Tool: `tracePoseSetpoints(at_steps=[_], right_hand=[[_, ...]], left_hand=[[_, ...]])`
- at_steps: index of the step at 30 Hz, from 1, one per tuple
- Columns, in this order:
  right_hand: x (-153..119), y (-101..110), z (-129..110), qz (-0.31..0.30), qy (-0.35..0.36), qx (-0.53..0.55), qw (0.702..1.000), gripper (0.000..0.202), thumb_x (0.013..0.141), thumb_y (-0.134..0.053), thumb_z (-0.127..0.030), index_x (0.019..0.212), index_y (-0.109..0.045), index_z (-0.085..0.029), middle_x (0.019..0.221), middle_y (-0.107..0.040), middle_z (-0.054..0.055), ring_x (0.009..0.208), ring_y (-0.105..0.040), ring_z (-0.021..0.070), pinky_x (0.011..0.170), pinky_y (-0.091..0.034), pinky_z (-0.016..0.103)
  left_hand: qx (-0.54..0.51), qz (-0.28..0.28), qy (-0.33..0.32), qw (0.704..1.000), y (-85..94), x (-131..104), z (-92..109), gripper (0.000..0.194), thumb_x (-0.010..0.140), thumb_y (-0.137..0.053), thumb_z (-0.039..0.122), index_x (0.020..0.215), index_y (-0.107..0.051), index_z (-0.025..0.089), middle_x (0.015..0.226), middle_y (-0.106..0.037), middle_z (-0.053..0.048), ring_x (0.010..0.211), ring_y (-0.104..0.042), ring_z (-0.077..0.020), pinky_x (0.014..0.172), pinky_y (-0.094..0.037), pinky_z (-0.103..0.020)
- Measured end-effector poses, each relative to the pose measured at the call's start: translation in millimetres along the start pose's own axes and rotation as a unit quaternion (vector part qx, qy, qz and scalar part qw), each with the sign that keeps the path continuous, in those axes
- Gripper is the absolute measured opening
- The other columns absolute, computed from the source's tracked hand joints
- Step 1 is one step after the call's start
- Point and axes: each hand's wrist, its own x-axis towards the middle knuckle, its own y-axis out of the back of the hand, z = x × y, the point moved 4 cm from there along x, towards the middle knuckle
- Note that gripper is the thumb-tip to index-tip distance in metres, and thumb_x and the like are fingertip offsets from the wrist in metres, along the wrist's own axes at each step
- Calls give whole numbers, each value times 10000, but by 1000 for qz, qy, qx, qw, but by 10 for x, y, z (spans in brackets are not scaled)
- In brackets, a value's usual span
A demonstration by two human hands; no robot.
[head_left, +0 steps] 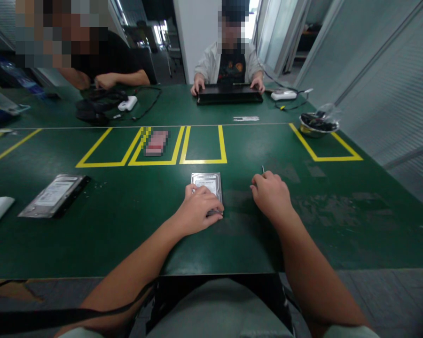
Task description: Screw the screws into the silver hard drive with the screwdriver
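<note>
A small silver hard drive [207,180] with a white label lies flat on the green table, straight ahead of me. My left hand [200,209] rests over its near part, fingers curled around its edges. To the right of the drive, my right hand [273,195] is closed just above or on the table. A thin metal shaft, apparently of a screwdriver [262,169], sticks out past its fingers; the handle is hidden in the fist. A larger hard drive [52,195] lies further left, with small bits, perhaps screws [100,184], beside it.
Yellow tape outlines [202,162] mark the table [127,253]; a pink-red object [157,143] lies in one. A bowl of dark items [319,126] stands at the right. Opposite, a person holds a black panel [230,95]; another person sits left, behind a black bag [95,107] and cables.
</note>
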Motion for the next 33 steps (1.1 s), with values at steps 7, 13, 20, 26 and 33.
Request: tracePoseSetpoints(at_steps=[7, 13, 20, 26, 33], right_hand=[[24, -5, 141, -47, -39, 9, 998, 221, 920, -557, -280, 1109, -600, -172, 1130, -553, 157, 998, -590, 290, 718, -450, 345], [26, -39, 173, -84, -33, 13, 996, 221, 923, -538, -257, 1120, -581, -167, 1127, -547, 162, 948, -624, 274, 686, -453, 337], [26, -48, 192, -88, -27, 4, 996, 226, 920, -543, -278, 1109, -604, -170, 1101, -571, 162, 926, -637, 286, 661, -448, 346], [25, -3, 330, -92, -48, 4, 995, 223, 952, -469, -311, 1046, -624, -180, 1037, -623, 133, 886, -639, 265, 652, -416, 337], [-46, 282, 705, 19, -106, 111, 988, 175, 934, -508, -296, 864, -636, -201, 878, -683, 103, 806, -618, 222, 667, -405, 349]], left_hand=[[52, 4, -17, 998, 26, 9, -9, 169, 853, -663, 404, 907, -676, 244, 863, -707, 3, 886, -582, -196, 918, -196, -445], [104, 7, -60, 993, 20, 22, -7, 195, 882, -616, 412, 866, -675, 227, 809, -694, -6, 823, -588, -188, 939, -213, -454], [77, 23, -84, 993, 8, -33, -79, 188, 885, -584, 378, 933, -707, 245, 855, -701, -16, 854, -589, -189, 963, -208, -451], [43, 49, -61, 996, 15, -93, -150, 200, 873, -599, 402, 971, -727, 284, 899, -724, -5, 889, -608, -192, 980, -169, -464], [18, 45, -44, 998, 17, -83, -178, 177, 856, -625, 390, 964, -725, 293, 907, -725, 4, 902, -610, -188, 971, -169, -457]])
